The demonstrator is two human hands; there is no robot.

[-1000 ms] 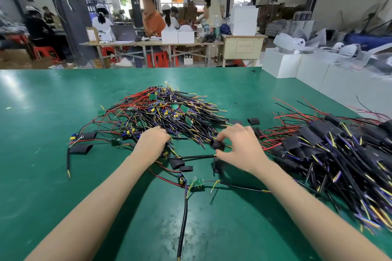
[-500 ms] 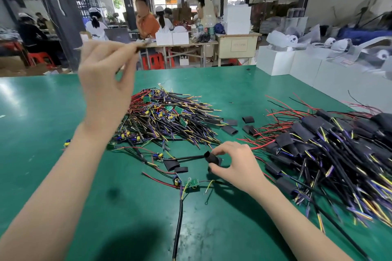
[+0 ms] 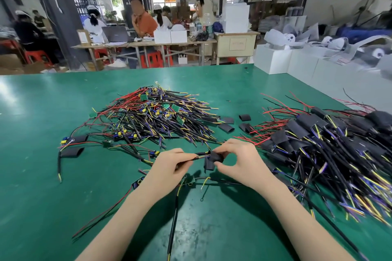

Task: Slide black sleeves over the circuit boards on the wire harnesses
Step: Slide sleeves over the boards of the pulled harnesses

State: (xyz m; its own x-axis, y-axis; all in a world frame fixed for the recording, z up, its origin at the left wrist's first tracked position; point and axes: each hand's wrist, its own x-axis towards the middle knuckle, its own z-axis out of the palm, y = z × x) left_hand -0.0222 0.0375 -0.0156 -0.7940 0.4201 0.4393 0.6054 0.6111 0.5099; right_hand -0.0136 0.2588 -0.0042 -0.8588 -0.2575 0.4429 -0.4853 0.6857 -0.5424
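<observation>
My left hand (image 3: 169, 167) pinches the wire bundle of a harness (image 3: 199, 155) just above the green table. My right hand (image 3: 239, 161) holds a black sleeve (image 3: 212, 160) by its mouth, and the wire ends enter it. The harness's black cable (image 3: 172, 218) runs down toward me, with a small green circuit board (image 3: 187, 181) lying below my hands. A heap of unsleeved harnesses (image 3: 152, 114) with green boards lies behind my hands. At the right is a heap of sleeved harnesses (image 3: 331, 144).
Loose black sleeves (image 3: 227, 127) lie between the two heaps, and more (image 3: 72, 151) at the left with single harnesses. The green table (image 3: 42, 186) stretches left and near. White boxes (image 3: 297, 63) stand at the far right edge. People work at tables in the background.
My left hand, raised high half a second ago, has come down with the wires and met my right hand. The right hand lifted the sleeve off the table to the wire ends.
</observation>
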